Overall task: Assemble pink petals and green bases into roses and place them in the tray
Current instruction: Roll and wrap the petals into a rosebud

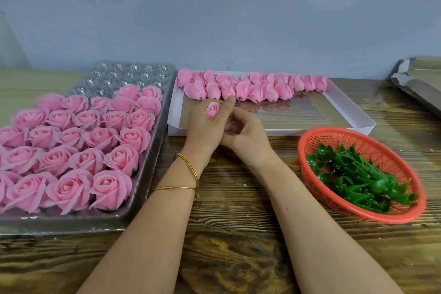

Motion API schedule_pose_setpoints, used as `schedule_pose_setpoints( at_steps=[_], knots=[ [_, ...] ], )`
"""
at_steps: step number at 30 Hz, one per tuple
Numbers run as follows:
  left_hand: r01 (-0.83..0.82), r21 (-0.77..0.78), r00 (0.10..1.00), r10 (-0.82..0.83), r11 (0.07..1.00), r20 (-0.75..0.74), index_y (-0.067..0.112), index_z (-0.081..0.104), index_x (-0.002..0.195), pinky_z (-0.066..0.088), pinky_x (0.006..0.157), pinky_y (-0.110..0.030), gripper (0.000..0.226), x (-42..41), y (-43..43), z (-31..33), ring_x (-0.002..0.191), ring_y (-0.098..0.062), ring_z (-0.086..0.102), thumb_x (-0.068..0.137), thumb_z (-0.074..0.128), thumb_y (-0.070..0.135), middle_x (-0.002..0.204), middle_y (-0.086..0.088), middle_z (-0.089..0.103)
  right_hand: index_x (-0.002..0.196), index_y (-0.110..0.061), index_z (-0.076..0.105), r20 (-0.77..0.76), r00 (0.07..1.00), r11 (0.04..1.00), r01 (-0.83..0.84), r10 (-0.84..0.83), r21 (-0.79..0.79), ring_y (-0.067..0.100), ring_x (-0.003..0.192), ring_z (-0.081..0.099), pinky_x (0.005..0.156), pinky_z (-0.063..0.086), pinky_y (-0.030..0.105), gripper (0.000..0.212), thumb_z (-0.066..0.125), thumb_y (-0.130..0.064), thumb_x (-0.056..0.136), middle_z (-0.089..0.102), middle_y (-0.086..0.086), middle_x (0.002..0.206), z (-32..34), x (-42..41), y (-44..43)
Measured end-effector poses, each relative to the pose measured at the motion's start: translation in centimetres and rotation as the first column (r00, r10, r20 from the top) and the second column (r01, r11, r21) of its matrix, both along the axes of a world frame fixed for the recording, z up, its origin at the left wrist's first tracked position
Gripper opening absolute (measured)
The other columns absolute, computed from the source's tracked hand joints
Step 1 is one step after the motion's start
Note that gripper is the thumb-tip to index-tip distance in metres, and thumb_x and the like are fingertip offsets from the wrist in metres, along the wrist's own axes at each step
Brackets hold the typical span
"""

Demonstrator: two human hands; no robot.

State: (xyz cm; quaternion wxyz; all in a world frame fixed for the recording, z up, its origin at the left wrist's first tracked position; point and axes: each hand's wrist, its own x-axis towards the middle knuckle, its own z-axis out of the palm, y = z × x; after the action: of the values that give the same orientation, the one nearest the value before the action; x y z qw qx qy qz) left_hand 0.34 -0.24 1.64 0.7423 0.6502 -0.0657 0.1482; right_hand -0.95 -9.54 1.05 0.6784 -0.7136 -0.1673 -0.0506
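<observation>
Bench (233, 246): dark, rough-grained wood; both bare forearms reach over its near edge toward the middle.
Bangles (188, 167): two thin gold ones on the left wrist.
Tray (154, 153): clear plastic, on the left of the bench, running from the near edge toward the wall.
Roses (71, 150): open pink blooms seated upright in rows in the tray, filling its near and middle part; a bit of green shows under some of them. The far cups (133, 76) show as bare plastic.
Basket (338, 129): red mesh, on the right, near the right forearm but apart from it.
Bases (353, 174): a loose heap of spiky green pieces in the basket.
Left hand (205, 129): raised over the bench between tray and basket, fingers curled round a bud, thumb tip up by the row of petals.
Bud (212, 109): small, pink, tightly rolled, facing up out of the left hand's fingers.
Right hand (248, 137): pressed against the left hand, fingers curled in toward it. That spot is blurred, so I cannot tell whether it holds anything.
Box (286, 132): shallow, white, just beyond the hands, with a brown floor.
Petals (253, 89): pink closed heads lying on their sides in two rows along the box's far side, short stubs pointing toward the hands.
Cardboard (420, 79): flat grey-brown sheets at the far right edge.
Wall (214, 19): plain blue-grey, behind the bench.
</observation>
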Motion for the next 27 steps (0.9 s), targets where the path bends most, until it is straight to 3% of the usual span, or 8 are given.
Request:
schedule_pose_setpoints(
  at_steps=[4,9,14,20,25,27],
  knots=[
    [-0.011,-0.007,1.000,0.011,1.000,0.005,0.028,0.058,0.052,0.053,0.051,-0.022,0.040,0.13,-0.10,-0.05,0.057,-0.011,0.059,0.092,0.064,0.024,0.057,0.000,0.056,0.104,-0.002,0.057,-0.002,0.999,0.999,0.053,-0.053,0.000,0.015,0.080,0.063,0.074,0.053,0.017,0.037,0.065,0.020,0.076,0.066,0.016,0.096,-0.14,0.09,0.14],
    [-0.007,0.013,0.999,0.007,1.000,0.047,0.016,0.063,0.064,0.048,0.051,-0.012,0.025,-0.22,0.06,0.09,0.054,0.002,0.061,0.089,0.068,0.018,0.054,0.011,0.063,0.113,0.005,0.058,-0.032,0.999,0.999,0.042,-0.042,0.028,0.014,0.084,0.065,0.078,0.054,0.021,0.037,0.063,0.019,0.079,0.068,0.024,0.102,-0.14,0.04,-0.05],
    [0.023,-0.017,0.999,-0.023,1.000,0.037,0.007,0.067,0.069,0.049,0.051,-0.016,0.020,-0.33,0.12,0.30,0.056,-0.003,0.062,0.088,0.069,0.014,0.056,0.007,0.065,0.111,-0.003,0.062,-0.032,0.999,1.000,-0.013,0.014,0.027,0.004,0.082,0.067,0.078,0.053,0.019,0.036,0.059,0.019,0.082,0.069,0.005,0.096,0.06,-0.19,-0.10],
    [0.008,-0.008,0.999,-0.007,1.000,0.042,0.002,0.060,0.067,0.045,0.047,-0.012,0.028,-0.42,0.05,0.36,0.046,0.000,0.056,0.090,0.066,0.017,0.047,0.009,0.055,0.117,-0.006,0.061,-0.014,1.000,0.999,-0.025,0.025,0.030,0.009,0.091,0.068,0.086,0.054,0.025,0.043,0.058,0.019,0.083,0.070,0.007,0.100,0.06,-0.19,-0.01],
    [-0.025,0.006,1.000,0.025,1.000,0.017,0.022,0.054,0.051,0.044,0.046,-0.012,0.043,-0.12,0.04,0.26,0.045,0.002,0.052,0.093,0.062,0.028,0.043,0.010,0.050,0.099,-0.015,0.063,-0.009,1.000,1.000,0.014,-0.014,0.014,0.005,0.079,0.067,0.076,0.054,0.019,0.042,0.064,0.020,0.076,0.068,-0.007,0.085,0.10,-0.23,0.12],
    [-0.019,0.000,1.000,0.019,1.000,0.004,0.025,0.054,0.045,0.045,0.047,-0.013,0.050,-0.07,0.05,0.29,0.047,0.000,0.054,0.094,0.060,0.030,0.044,0.010,0.051,0.099,-0.011,0.060,-0.010,0.999,0.999,0.038,-0.038,0.002,0.007,0.077,0.065,0.075,0.053,0.020,0.039,0.064,0.020,0.076,0.065,-0.009,0.082,-0.02,-0.15,0.26]
  ],
)
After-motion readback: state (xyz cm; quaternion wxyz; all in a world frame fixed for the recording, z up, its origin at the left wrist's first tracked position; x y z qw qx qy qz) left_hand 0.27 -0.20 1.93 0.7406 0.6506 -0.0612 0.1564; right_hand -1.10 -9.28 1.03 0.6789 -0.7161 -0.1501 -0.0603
